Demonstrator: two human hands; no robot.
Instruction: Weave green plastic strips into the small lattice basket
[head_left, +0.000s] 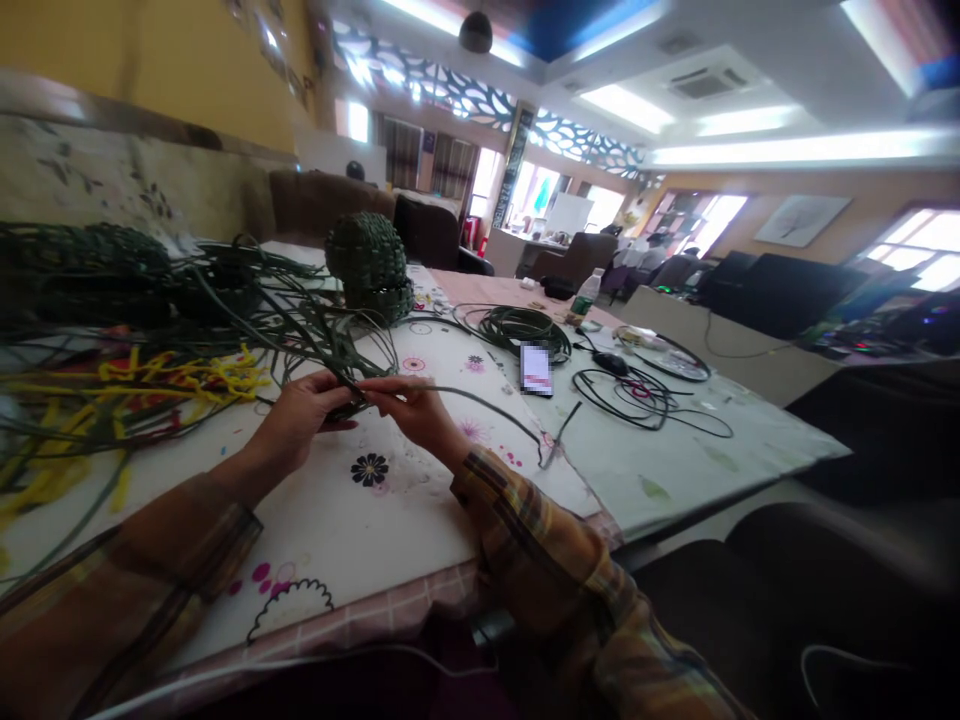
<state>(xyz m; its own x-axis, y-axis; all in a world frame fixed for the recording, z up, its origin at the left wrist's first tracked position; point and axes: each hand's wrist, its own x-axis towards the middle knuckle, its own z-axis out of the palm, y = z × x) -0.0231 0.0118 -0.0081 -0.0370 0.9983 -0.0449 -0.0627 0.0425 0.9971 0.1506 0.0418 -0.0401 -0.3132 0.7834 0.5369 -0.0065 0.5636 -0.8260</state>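
Both hands work close together over the flower-printed tablecloth (420, 510). My left hand (311, 405) is closed around a bunch of dark green weaving strips (330, 345), whose long ends fan out up and to the left. Pinched between thumb and fingers of my right hand (409, 405) is a dark green strip (484, 397), its tail curving right and down to the cloth. The exact crossing of the strips at my fingertips is too small to make out. Just beyond stands a woven green piece with a rounded top (367, 255).
Yellow strips (180, 380) and more woven green pieces (97, 265) crowd the left side. To the right lie a coil of green strip (517, 330), a phone (537, 370), a black cable (630, 400) and a bottle (587, 295). Dark chairs (810, 560) stand at lower right.
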